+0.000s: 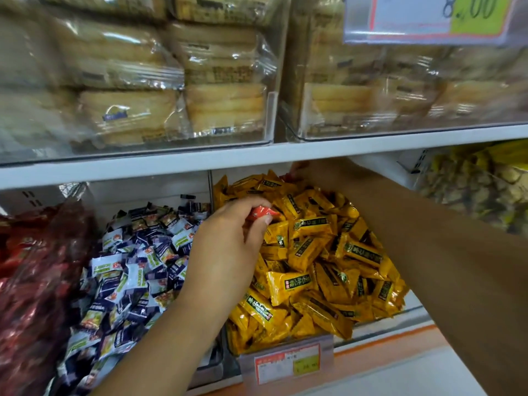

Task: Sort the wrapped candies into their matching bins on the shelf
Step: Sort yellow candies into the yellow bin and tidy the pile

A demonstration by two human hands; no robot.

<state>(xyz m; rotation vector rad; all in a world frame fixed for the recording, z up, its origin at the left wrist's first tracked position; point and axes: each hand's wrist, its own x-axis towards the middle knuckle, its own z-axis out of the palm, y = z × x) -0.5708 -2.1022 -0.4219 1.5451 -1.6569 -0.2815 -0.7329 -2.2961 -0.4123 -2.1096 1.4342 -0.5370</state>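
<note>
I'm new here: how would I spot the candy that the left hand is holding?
Find the white shelf board and look below it at the bin heaped with yellow candies. Above that heap's left side, the left hand pinches one small candy. Its wrapper is orange-red, while those beneath it are yellow with dark labels.

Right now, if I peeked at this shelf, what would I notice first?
The big heap of yellow candies in the middle bin, bright beside the blue-and-white candies to its left. Above the heap, the left hand pinches one orange-red candy in its fingers. The right hand reaches to the bin's back, partly hidden under the shelf board.
</note>
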